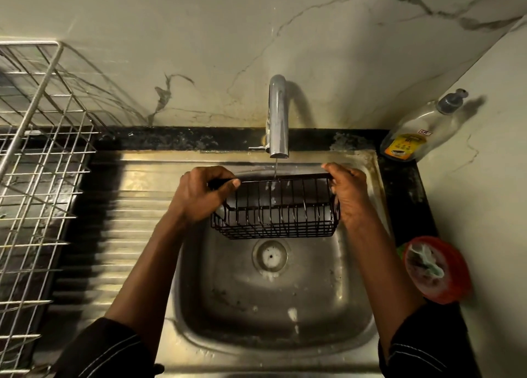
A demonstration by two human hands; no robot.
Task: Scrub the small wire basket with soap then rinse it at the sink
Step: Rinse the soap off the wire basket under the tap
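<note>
- The soap bottle [427, 121] bears a small white sticker [425, 132] with two red characters, too blurred to read surely.
- Its yellow label [405, 146] carries dark print, likewise unreadable.

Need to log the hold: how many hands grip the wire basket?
2: left hand grips the wire basket at its left rim, right hand at its right end.

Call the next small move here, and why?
Probably slide the wire basket sideways under the stream. The left hand and right hand each grip one end, holding it over the sink. The thin stream from the tap lands on only one spot of the back rim, so most wires likely are not getting rinsed.
</note>
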